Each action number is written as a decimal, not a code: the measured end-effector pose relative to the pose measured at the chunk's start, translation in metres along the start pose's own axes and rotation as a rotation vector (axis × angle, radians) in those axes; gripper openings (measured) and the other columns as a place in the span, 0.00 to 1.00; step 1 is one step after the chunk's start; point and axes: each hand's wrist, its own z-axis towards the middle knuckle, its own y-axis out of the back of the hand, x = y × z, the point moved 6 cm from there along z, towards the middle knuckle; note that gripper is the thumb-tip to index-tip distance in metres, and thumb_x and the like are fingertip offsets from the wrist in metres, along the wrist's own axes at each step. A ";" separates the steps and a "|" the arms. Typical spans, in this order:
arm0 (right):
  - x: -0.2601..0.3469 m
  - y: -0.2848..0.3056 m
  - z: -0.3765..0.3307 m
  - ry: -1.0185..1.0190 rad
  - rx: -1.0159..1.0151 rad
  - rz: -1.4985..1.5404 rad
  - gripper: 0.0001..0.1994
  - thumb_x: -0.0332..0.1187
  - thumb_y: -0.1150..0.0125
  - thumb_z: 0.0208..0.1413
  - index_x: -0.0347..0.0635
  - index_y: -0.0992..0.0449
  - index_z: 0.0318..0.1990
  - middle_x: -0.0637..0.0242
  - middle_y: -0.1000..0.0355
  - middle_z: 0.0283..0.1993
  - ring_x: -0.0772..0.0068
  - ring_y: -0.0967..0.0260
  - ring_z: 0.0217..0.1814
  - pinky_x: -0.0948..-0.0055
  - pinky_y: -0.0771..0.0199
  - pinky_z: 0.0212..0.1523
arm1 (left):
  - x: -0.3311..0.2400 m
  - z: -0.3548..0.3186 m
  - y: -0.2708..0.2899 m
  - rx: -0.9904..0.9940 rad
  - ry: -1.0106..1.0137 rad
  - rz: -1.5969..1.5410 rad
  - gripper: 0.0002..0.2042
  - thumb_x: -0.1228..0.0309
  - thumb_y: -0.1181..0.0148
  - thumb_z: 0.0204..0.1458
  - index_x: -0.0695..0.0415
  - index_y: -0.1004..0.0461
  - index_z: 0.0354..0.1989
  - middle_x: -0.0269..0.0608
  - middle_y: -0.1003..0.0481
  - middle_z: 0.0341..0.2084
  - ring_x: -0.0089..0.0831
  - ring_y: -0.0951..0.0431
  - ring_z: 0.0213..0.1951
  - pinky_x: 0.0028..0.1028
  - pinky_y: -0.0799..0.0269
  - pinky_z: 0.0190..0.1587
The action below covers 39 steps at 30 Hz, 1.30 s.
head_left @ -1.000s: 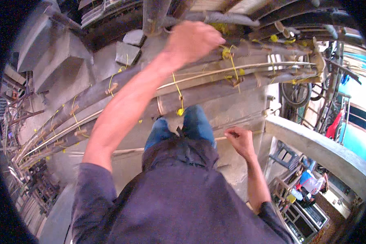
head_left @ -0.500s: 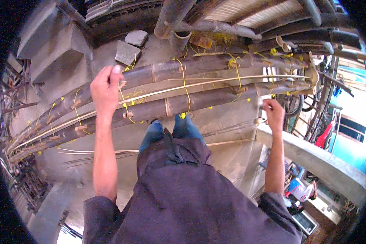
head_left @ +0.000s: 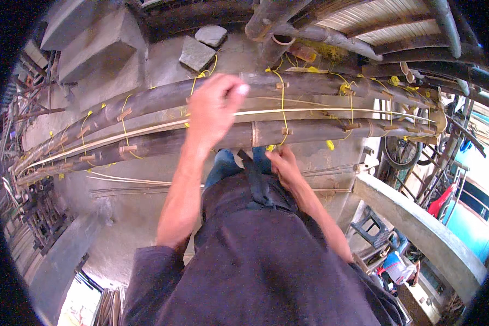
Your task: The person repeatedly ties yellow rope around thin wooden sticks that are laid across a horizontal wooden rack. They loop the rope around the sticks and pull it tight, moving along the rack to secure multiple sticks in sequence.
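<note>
Ideally, thin yellow twine (head_left: pixel 283 103) is kept taut.
Left hand (head_left: pixel 213 110), eleven o'clock, and right hand (head_left: pixel 286 167), three, are curled; grip unclear.

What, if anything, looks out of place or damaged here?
Nothing looks plainly spilled or broken. One small oddity: a loose yellow string end curls up past the far pole, near two stones, whereas other strings run straight to the near pole.
</note>
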 end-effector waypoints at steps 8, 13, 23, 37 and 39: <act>0.288 -0.136 -0.075 1.362 0.351 -1.666 0.05 0.30 0.41 0.45 0.41 0.24 0.29 0.58 0.32 0.30 0.52 0.30 0.36 0.63 0.27 0.36 | 0.005 -0.029 -0.090 0.078 -0.253 0.484 0.10 0.64 0.42 0.50 0.56 0.25 0.36 0.42 0.24 0.28 0.41 0.24 0.35 0.37 0.30 0.35; 0.301 -0.138 0.071 0.944 0.198 -1.422 0.13 0.37 0.45 0.49 0.39 0.22 0.36 0.53 0.25 0.39 0.53 0.27 0.39 0.61 0.27 0.43 | 0.012 -0.023 -0.094 0.181 -0.088 0.500 0.12 0.61 0.46 0.52 0.55 0.23 0.24 0.46 0.25 0.19 0.44 0.24 0.26 0.39 0.30 0.33; 0.120 -0.075 -0.023 0.672 0.586 -0.983 0.10 0.35 0.52 0.57 0.42 0.29 0.27 0.51 0.31 0.25 0.54 0.28 0.32 0.57 0.29 0.37 | 0.012 -0.021 -0.098 0.324 0.137 0.466 0.14 0.57 0.47 0.55 0.54 0.21 0.35 0.44 0.21 0.30 0.39 0.22 0.35 0.38 0.30 0.41; 0.092 -0.092 -0.026 0.974 0.294 -1.335 0.18 0.31 0.41 0.43 0.44 0.29 0.45 0.58 0.30 0.45 0.59 0.29 0.41 0.66 0.27 0.40 | 0.144 0.127 -0.122 0.500 0.452 0.109 0.19 0.55 0.52 0.57 0.59 0.22 0.32 0.39 0.22 0.23 0.28 0.23 0.28 0.27 0.28 0.34; 0.089 -0.093 -0.053 0.826 0.318 -0.981 0.29 0.28 0.40 0.43 0.45 0.38 0.57 0.57 0.34 0.51 0.61 0.30 0.43 0.69 0.28 0.43 | 0.132 0.135 -0.069 0.594 0.350 0.279 0.20 0.54 0.52 0.58 0.60 0.23 0.37 0.40 0.22 0.29 0.29 0.22 0.31 0.26 0.27 0.35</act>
